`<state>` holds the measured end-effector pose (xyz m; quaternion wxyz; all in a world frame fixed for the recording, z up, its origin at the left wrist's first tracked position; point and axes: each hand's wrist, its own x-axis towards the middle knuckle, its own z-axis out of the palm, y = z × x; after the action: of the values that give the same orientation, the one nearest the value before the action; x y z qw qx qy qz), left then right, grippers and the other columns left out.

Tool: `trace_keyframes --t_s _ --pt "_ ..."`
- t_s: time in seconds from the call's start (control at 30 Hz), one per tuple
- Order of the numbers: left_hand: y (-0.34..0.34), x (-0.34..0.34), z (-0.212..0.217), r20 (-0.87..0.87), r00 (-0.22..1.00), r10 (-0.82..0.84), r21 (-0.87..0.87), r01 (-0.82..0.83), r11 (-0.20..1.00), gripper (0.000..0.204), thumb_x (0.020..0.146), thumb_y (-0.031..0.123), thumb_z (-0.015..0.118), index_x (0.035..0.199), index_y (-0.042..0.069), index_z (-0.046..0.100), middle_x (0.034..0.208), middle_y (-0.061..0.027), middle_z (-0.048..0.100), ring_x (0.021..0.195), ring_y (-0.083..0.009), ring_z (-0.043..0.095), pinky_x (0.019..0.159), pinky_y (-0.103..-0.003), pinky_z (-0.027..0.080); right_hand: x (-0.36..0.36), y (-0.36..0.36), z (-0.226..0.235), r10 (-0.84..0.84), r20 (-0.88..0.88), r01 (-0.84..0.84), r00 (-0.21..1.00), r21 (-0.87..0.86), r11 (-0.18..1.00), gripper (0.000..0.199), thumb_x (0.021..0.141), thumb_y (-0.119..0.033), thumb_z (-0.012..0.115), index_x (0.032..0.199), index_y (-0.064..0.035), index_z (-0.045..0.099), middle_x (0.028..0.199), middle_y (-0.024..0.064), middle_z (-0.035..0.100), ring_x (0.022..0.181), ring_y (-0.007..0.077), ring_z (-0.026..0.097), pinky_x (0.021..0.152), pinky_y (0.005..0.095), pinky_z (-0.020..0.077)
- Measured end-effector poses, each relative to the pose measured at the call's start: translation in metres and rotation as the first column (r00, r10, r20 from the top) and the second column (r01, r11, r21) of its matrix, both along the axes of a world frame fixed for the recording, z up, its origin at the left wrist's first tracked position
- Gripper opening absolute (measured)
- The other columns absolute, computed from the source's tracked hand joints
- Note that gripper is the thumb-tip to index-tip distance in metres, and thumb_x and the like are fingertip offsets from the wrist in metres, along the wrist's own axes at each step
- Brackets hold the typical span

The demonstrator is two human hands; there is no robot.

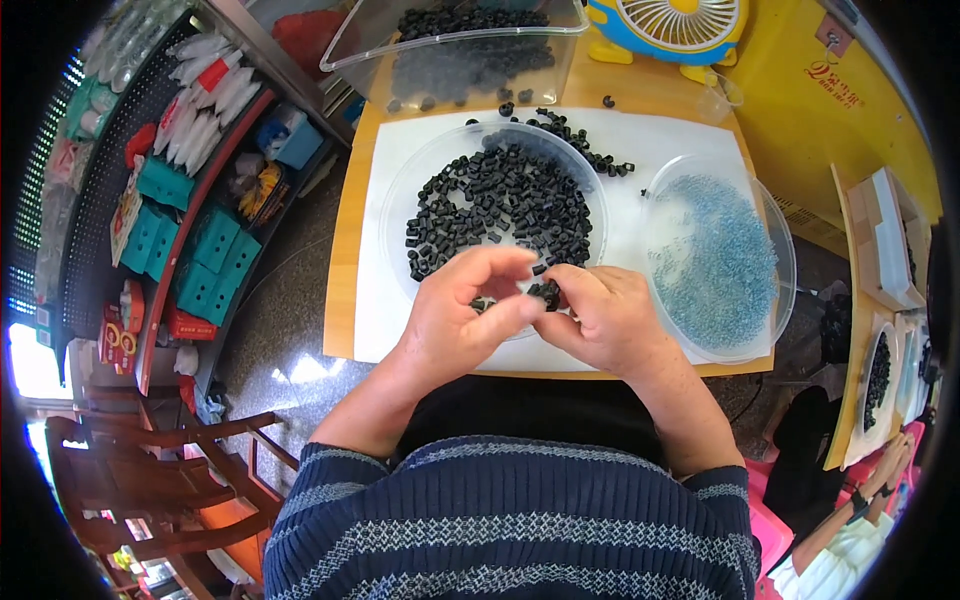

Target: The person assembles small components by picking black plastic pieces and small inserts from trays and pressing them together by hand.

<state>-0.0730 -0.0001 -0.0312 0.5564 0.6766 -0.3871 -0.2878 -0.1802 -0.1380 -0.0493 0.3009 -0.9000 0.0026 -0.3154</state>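
My left hand (460,312) is over the near edge of a round clear dish (393,235) with many small black plastic pieces (490,195). Its fingers curve, with a gap between forefinger and thumb; the thumb tip comes close to my right hand. Black pieces show in that gap; whether they lie in the palm or in the dish behind, I cannot tell. My right hand (607,312) pinches a small black plastic piece (546,291) between thumb and forefinger. To its right stands a second round clear dish (785,290), holding many tiny pale blue transparent pieces (715,260).
A clear bin (455,45) of black pieces stands at the far side, beside a blue and yellow fan (680,25). Loose black pieces (580,140) lie behind the dish on white paper (390,165). Shelves (200,200) stand left; another person's hands (888,465) show at right.
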Motion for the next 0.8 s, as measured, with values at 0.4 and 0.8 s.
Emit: trace_keyframes --t_s 0.4,0.8 --pt "-0.026 -0.021 -0.002 0.336 0.942 -0.003 -0.26 0.096 0.961 0.063 0.061 0.059 0.056 0.087 0.002 0.057 0.074 -0.0096 0.054 0.065 -0.0227 0.051 0.058 -0.03 0.04 -0.008 0.01 0.026 0.11 0.031 -0.114 0.993 0.262 0.958 0.028 0.068 -0.032 0.064 0.063 -0.0082 0.051 0.059 0.0073 0.055 0.052 0.0248 0.056 0.046 0.032 0.0438" --pt "-0.04 -0.041 0.002 0.26 0.965 0.017 -0.242 0.048 0.969 0.073 0.067 0.071 0.042 0.076 -0.001 0.05 0.073 -0.0063 0.047 0.067 -0.0148 0.046 0.06 -0.027 0.036 -0.031 0.003 0.04 0.141 0.121 -0.184 0.983 0.511 0.84 0.03 0.074 -0.035 0.06 0.072 -0.0059 0.052 0.063 0.0097 0.056 0.057 0.0267 0.057 0.05 0.0327 0.0448"
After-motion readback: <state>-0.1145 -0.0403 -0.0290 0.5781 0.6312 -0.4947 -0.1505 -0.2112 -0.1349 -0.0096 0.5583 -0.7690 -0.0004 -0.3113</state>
